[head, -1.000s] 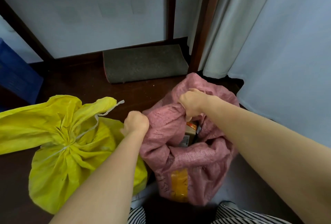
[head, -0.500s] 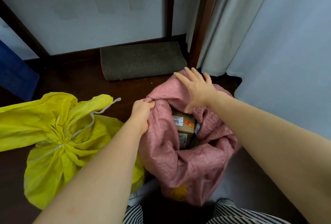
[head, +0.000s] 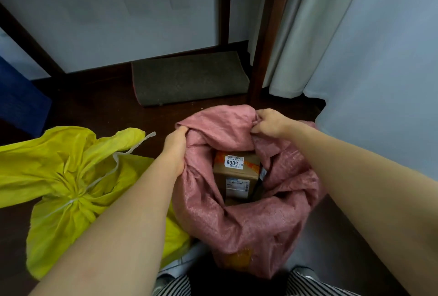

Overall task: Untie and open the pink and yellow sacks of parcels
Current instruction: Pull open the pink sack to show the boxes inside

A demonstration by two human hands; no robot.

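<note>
pink sack (head: 248, 222) open, yellow sack (head: 71, 177) tied

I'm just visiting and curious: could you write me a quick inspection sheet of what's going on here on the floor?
Surface: dark wooden floor.
Job's things: pink sack stands open, mouth spread, a cardboard parcel with labels showing inside; yellow sack lies to its left, neck tied with white string.
Clutter: grey mat by the wall; blue crate at far left.
Grips: left hand and right hand each grip the pink sack's rim, on opposite sides.
Cables: nothing seen.
Surroundings: white wall panel, dark wooden posts, pale curtain; striped trousers at the bottom edge.
</note>
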